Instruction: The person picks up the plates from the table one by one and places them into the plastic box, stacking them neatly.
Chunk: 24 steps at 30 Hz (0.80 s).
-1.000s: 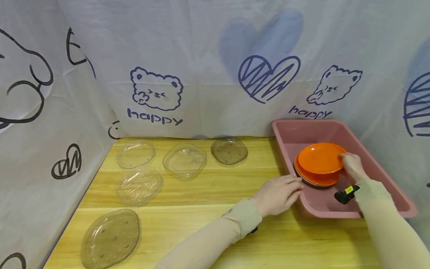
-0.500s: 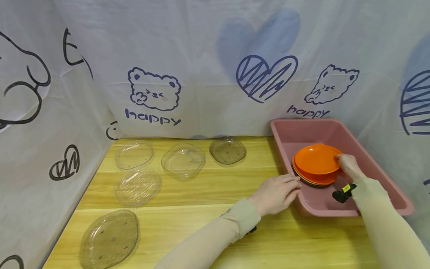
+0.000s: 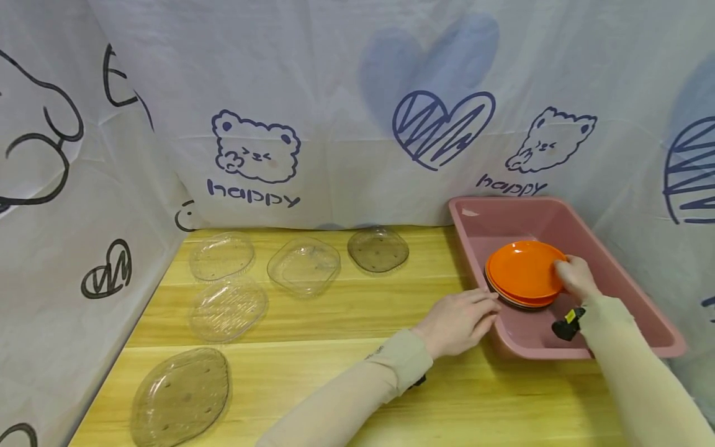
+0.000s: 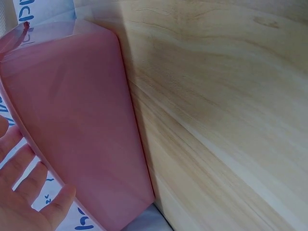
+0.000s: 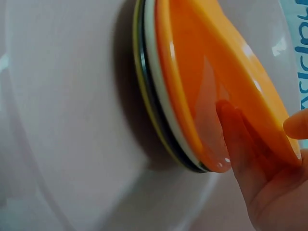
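Note:
In the head view my right hand (image 3: 578,277) pinches the right edge of an orange plate (image 3: 527,269). The right wrist view shows the thumb over this plate (image 5: 257,91) and the fingers under it. The plate lies tilted over a stack: another orange plate (image 5: 192,96) comes below it, then a pale rim (image 5: 153,57) and a dark rim (image 5: 161,122). The stack sits inside a pink plastic basin (image 3: 620,279). My left hand (image 3: 458,323) rests at the basin's near left rim, and the left wrist view shows its fairly straight fingers (image 4: 32,180) touching that rim.
Left of the basin, several clear lids lie on the wooden table (image 3: 346,379): a ridged one (image 3: 228,309), a square one (image 3: 304,267) and a smoky one (image 3: 378,250) among them. A large brownish lid (image 3: 181,397) lies front left. A printed cloth (image 3: 335,112) hangs behind.
The right hand has lowered the top orange plate closer to the stack, so less of the orange plate beneath shows. The left hand stays at the rim. The view has shifted slightly.

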Each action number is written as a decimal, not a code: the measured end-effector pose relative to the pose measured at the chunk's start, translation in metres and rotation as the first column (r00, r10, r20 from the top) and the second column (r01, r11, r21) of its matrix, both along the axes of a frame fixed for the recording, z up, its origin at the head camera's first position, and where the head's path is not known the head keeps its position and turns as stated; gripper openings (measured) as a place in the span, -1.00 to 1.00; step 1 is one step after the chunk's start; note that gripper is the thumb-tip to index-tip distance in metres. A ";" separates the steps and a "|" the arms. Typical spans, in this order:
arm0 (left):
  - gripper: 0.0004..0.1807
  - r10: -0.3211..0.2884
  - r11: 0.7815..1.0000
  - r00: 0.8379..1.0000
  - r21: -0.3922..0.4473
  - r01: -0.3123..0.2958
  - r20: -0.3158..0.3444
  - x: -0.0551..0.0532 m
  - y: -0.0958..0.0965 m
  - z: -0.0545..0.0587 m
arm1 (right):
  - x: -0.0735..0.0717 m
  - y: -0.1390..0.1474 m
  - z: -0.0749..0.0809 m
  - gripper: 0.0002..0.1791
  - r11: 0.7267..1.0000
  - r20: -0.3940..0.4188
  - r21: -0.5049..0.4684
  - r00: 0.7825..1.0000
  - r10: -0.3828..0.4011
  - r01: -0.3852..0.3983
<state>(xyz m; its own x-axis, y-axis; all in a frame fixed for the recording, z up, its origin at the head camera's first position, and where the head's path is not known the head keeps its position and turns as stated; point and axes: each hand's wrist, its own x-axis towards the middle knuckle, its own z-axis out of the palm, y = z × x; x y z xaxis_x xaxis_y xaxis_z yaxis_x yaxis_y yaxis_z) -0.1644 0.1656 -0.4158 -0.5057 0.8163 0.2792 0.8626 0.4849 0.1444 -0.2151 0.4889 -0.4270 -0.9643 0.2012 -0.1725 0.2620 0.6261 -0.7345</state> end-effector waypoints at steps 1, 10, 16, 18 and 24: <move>-0.62 0.000 1.000 1.000 0.001 0.000 0.001 0.000 0.000 0.000 | 0.000 0.000 0.000 -0.45 0.999 -0.012 0.034 1.000 0.005 -0.005; -0.62 -0.003 1.000 1.000 0.004 0.003 0.007 -0.001 -0.001 0.000 | 0.003 -0.003 -0.002 -0.41 0.964 -0.088 0.265 0.996 0.005 0.018; -0.62 0.003 1.000 1.000 0.002 -0.003 0.016 0.000 -0.003 0.000 | 0.002 -0.004 -0.005 -0.36 0.955 -0.074 0.292 0.996 -0.042 0.062; -0.62 0.003 1.000 1.000 0.001 -0.003 0.017 -0.001 -0.002 -0.001 | 0.002 -0.004 -0.006 -0.37 0.953 -0.078 0.296 0.996 -0.046 0.067; -0.62 -0.002 1.000 1.000 0.007 0.002 0.001 -0.002 -0.002 -0.003 | 0.002 -0.003 -0.007 -0.35 0.960 -0.032 0.278 0.999 -0.030 0.038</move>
<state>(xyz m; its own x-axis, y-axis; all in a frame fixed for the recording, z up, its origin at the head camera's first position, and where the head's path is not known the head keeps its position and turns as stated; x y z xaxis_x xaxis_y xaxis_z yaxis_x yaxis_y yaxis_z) -0.1661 0.1633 -0.4187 -0.5042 0.8155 0.2842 0.8634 0.4820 0.1488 -0.2131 0.4858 -0.4339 -0.9595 0.2705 -0.0785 0.2690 0.7977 -0.5397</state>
